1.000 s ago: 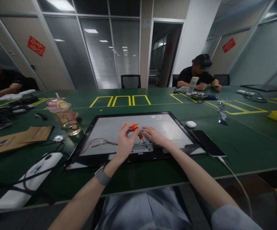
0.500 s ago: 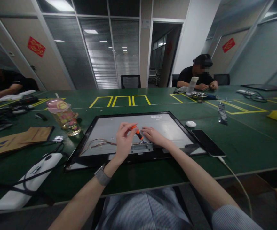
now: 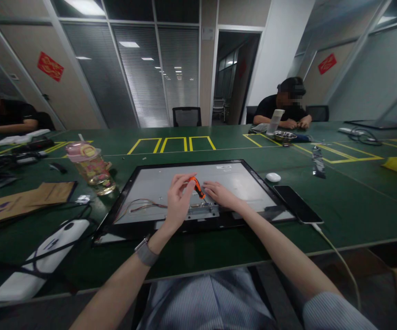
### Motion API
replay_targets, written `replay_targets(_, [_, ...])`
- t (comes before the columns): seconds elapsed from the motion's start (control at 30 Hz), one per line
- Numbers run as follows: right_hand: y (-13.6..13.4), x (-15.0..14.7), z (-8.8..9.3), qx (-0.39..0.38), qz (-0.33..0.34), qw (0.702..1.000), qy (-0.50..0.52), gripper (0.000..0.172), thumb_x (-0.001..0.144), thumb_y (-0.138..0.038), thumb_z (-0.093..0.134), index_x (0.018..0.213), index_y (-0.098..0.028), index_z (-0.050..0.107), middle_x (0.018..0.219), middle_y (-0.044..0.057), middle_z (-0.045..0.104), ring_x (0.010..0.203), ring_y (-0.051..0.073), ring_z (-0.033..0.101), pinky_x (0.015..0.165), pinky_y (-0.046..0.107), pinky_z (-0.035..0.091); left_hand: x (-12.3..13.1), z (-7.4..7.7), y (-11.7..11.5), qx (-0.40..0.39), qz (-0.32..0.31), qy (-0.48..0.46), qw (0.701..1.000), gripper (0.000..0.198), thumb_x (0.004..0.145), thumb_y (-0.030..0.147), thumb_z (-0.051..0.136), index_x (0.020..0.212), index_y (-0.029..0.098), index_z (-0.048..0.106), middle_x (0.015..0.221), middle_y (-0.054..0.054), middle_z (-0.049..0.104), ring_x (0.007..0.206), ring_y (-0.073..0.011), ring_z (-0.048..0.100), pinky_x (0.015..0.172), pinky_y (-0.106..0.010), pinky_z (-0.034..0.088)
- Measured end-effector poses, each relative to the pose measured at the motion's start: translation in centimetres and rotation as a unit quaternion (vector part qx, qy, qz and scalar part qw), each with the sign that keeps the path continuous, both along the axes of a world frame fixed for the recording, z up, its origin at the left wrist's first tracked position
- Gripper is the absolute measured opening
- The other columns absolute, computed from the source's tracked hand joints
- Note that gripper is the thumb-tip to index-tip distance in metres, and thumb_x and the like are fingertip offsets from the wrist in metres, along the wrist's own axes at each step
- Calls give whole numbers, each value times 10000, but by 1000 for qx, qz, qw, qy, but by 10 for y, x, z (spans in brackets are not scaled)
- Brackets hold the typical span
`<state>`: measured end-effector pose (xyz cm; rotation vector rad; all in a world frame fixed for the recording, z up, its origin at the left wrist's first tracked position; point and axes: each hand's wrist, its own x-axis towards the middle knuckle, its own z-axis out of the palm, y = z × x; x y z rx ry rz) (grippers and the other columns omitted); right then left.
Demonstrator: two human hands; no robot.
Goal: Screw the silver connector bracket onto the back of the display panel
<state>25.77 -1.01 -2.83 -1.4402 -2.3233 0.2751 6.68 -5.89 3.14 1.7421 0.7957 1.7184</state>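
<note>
An orange-and-black screwdriver (image 3: 197, 188) leans in my left hand (image 3: 178, 197), its handle pinched between thumb and fingers. The tip points down at a metal bracket (image 3: 203, 211) along the near edge of a flat display panel (image 3: 150, 178) with a black frame. Whether the tip sits in a screw is too small to tell. Just right of the screwdriver, my right hand (image 3: 221, 195) lies on the panel with its fingers stretched out. Thin wires (image 3: 143, 205) run over the panel to the left of the bracket.
Left of the panel stand a pink-lidded cup (image 3: 93, 169), a brown paper bag (image 3: 40, 197) and a white power strip (image 3: 43, 261) with black cables. To the right lie a white earbud case (image 3: 273, 177) and a phone (image 3: 298, 204) on a cable. Another person (image 3: 281, 105) sits across the table.
The screwdriver handle has turned slightly in my left hand, showing more orange. My right hand stays in place on the panel.
</note>
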Motion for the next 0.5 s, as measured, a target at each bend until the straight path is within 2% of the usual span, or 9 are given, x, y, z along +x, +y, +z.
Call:
replay_targets(0.13, [1,1,-1,3,6,1000,-3,413,972,-315,309,1272,-184,560,1361,99,528,1307,229,420,1096,436,273,0,2,-5,6,-32,8,999,253,916,258,488,1075,191,673,1143,-89,637,1093,-192,576,971,-352,451])
replay_targets(0.27, [2,2,-2,11,14,1000,-2,411,976,-316,299,1267,-192,562,1362,91,527,1300,224,427,1086,424,290,2,-1,-7,-35,-50,-15,998,249,896,258,527,1094,183,657,1082,-86,677,1012,-182,630,933,-338,486])
replay_targets(0.4, [2,1,-2,8,12,1000,-2,415,974,-315,305,1269,-169,558,1349,110,537,1305,238,421,1082,446,290,2,-2,-3,-19,-19,-25,999,194,830,265,623,997,190,688,1021,-68,641,906,-153,628,828,-281,518])
replay_targets(0.5, [2,1,-2,5,8,1000,0,413,971,-315,311,1268,-175,561,1357,108,531,1308,237,418,1087,445,286,1,0,-2,-18,-26,-21,999,214,855,269,581,1028,196,684,1035,-74,627,934,-158,615,838,-286,511])
